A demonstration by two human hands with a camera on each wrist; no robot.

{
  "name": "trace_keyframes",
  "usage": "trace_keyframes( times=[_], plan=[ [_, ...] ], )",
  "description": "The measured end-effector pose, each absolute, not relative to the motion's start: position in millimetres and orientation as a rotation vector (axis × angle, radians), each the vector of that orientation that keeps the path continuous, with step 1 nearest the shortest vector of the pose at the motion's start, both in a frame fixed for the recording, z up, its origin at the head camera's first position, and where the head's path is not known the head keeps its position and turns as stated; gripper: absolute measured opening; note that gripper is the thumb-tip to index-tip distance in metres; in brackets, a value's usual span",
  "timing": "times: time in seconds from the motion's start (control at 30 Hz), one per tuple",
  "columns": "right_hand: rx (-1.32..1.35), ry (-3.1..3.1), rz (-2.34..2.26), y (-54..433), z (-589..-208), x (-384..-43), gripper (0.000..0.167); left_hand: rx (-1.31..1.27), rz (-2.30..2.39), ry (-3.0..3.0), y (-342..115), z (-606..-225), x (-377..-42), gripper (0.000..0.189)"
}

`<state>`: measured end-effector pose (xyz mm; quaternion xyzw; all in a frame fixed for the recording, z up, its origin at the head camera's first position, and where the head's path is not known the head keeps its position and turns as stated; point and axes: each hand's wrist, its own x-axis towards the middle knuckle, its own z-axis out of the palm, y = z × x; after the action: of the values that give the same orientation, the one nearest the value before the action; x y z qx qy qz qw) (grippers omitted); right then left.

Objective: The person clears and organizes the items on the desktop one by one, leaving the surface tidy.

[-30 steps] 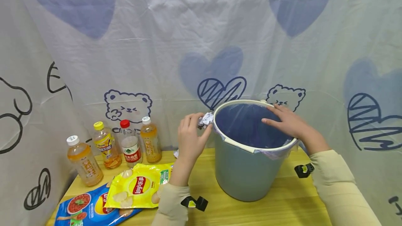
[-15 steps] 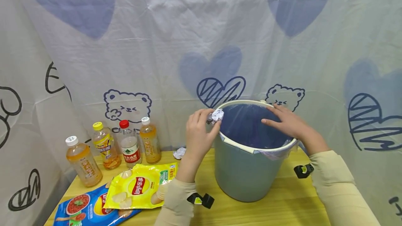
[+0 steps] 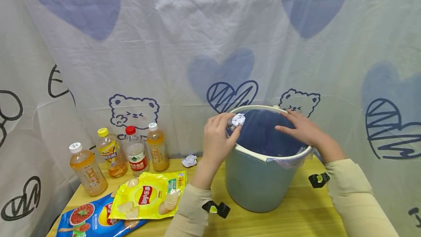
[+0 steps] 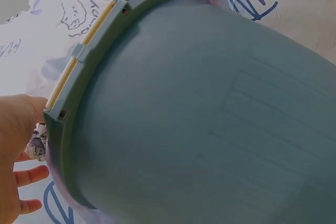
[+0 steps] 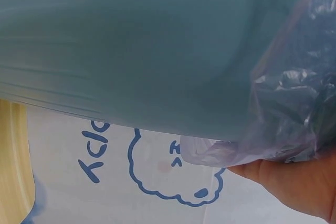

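The left hand pinches a paper ball at the rim of the bin; the right hand, thumb spread, touches the opposite side.

From where I stand, both arms of the person are stretched forward, converging a little. The left hand makes a pinch, its thumb opposite the curved index finger, while two other fingers stand apart. The right hand lies with its back upward, fingers extended, thumb separated. Beige sleeves cover the forearms and leave the wrists bare.
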<state>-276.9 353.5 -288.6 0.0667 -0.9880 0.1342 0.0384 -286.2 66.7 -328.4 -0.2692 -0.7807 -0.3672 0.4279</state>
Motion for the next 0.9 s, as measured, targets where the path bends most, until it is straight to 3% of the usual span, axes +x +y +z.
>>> trace_keyframes(
  times=[0.9],
  plan=[
    [0.205,-3.011,0.423,351.1,-290.0,-276.3,0.083,-0.743,-0.972,-2.224,73.0,-323.3,-281.7,0.035]
  ],
)
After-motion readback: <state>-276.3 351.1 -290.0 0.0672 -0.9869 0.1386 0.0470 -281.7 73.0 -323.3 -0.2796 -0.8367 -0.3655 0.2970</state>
